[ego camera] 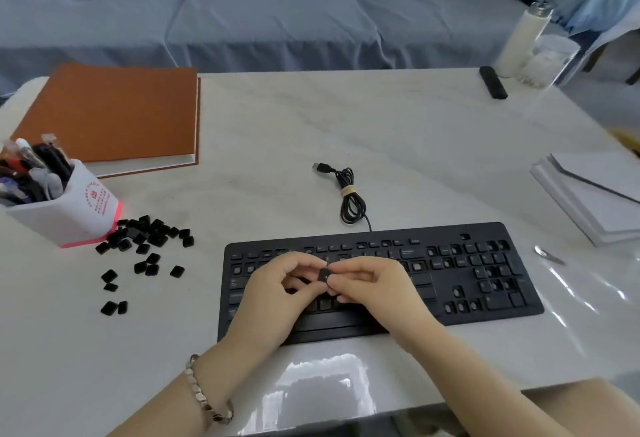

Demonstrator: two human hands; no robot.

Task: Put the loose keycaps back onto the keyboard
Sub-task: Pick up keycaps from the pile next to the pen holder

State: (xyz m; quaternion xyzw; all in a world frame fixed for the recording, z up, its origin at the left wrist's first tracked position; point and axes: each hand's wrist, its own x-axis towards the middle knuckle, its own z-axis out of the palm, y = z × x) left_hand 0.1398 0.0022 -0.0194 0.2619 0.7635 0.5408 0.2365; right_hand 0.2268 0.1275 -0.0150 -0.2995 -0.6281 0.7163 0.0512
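Observation:
A black keyboard [485,284] lies on the white table in front of me, with many key seats bare. My left hand [277,294] and my right hand [374,284] meet above its middle and both pinch one small black keycap [324,276] between their fingertips. The keycap is held just above the keys, not seated. Several loose black keycaps [145,246] lie scattered on the table to the left of the keyboard. My hands hide the central letter rows.
A white pen holder [69,214] stands at the left beside the keycap pile, with an orange book [114,114] behind it. The keyboard's coiled USB cable [349,197] lies behind the keyboard. Stacked papers [595,201] and metal tweezers [549,256] are at the right.

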